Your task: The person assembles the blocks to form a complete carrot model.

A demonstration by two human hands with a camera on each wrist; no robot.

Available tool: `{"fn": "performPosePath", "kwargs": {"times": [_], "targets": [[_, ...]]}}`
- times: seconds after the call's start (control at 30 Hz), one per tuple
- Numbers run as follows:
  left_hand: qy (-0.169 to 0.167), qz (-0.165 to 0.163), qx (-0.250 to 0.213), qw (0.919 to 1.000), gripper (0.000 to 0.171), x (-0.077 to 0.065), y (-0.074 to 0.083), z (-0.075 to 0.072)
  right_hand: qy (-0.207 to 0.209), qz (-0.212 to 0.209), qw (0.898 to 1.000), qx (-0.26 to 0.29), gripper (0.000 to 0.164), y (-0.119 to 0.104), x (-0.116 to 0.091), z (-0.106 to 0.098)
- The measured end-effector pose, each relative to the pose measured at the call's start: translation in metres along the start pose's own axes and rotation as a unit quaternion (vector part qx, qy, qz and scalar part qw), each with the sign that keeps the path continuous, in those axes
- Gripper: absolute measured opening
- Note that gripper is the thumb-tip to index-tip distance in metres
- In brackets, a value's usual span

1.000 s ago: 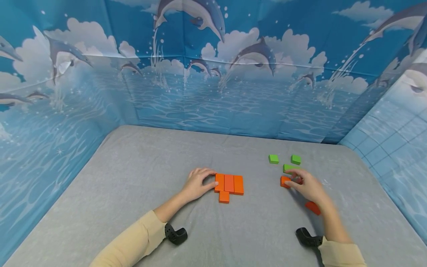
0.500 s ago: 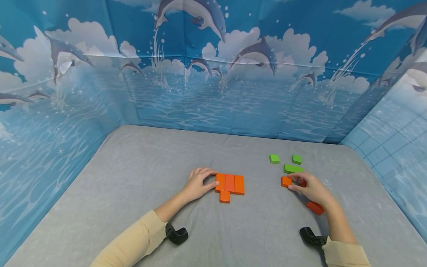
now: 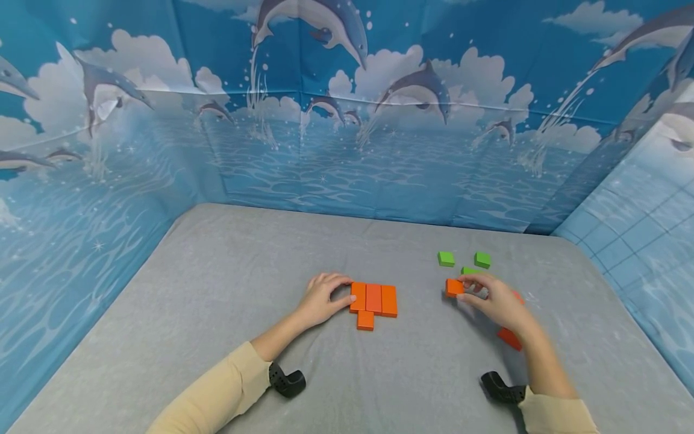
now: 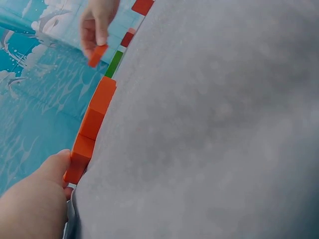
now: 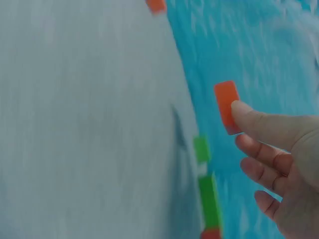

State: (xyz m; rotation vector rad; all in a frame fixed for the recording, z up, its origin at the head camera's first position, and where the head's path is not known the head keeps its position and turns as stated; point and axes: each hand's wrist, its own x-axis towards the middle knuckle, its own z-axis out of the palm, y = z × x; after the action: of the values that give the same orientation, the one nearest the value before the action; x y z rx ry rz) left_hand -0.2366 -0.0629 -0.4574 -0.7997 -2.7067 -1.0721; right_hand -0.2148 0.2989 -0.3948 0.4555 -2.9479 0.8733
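Three upright orange rectangular blocks (image 3: 373, 298) lie side by side on the grey cloth, with a smaller orange square block (image 3: 365, 321) against their near side. At the left end of this group my left hand (image 3: 321, 299) holds the leftmost block between thumb and index finger. Farther right, my right hand (image 3: 499, 304) pinches another small orange block (image 3: 453, 288) between thumb and fingertips. That block is up off the cloth, with its broad face showing in the right wrist view, and the other fingers are loosely bent.
Two small green blocks, one left (image 3: 446, 259) and one right (image 3: 482, 260), lie beyond the right hand. A longer green block (image 3: 469, 270) is partly hidden by it. A red block (image 3: 509, 339) lies beside the right wrist. A dolphin-printed curtain (image 3: 336, 150) borders the table.
My right hand has lifted the small orange block and shifted it slightly left, away from the red and green blocks. The left hand stays at the orange group.
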Motion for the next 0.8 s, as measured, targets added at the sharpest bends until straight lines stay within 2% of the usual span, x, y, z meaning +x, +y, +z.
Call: {"fn": "performPosePath", "kwargs": {"times": [0.13, 0.33, 0.57, 0.8], "targets": [[0.004, 0.004, -0.003, 1.0000, 0.038, -0.001, 0.000, 0.000, -0.007, -0.053, 0.998, 0.027, 0.035, -0.023, 0.003, 0.007], [0.000, 0.005, 0.000, 1.0000, 0.039, -0.001, 0.000, 0.000, -0.031, -0.133, 0.989, 0.050, 0.029, -0.049, 0.004, 0.032], [-0.005, 0.002, 0.005, 1.0000, 0.040, -0.001, 0.001, -0.001, -0.071, -0.168, 0.982, 0.056, 0.031, -0.072, 0.002, 0.058], [-0.001, -0.002, 0.004, 1.0000, 0.041, -0.001, 0.002, -0.001, -0.064, -0.193, 0.978, 0.039, 0.029, -0.083, 0.002, 0.071]]}}
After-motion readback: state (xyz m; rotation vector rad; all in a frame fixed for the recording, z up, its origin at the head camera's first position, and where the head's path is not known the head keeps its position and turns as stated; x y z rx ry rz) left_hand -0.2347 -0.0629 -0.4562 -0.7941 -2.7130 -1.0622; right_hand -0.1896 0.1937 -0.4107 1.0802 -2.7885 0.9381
